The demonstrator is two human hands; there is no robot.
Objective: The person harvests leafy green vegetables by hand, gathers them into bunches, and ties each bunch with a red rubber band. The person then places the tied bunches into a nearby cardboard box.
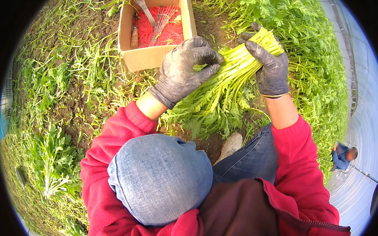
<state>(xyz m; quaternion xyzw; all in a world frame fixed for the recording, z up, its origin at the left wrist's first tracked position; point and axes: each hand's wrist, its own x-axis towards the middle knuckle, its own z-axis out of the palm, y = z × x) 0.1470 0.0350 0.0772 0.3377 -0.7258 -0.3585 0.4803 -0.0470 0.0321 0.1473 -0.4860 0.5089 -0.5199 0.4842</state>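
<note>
My right hand [269, 61], in a dark, soiled glove, grips a bundle of leafy greens [237, 69] near its pale cut stem ends. The bundle slants down to the left, its lobed leaves hanging above the soil between my legs. At the bundle's left side is my left hand [192, 63], gloved alike, with thumb and forefinger curled together against the stems. Whether a stem or leaf is pinched there is hidden. A thin yellowish band [274, 95] circles my right wrist.
Ahead stands an open cardboard box [153, 59] holding red rubber bands [145, 32], metal rake-like heads [162, 23] and a wooden-handled tool [134, 36]. Dense greens [316, 60] grow at right; cut plants [51, 166] lie left. A person [343, 157] crouches far right beside plastic sheeting [364, 93].
</note>
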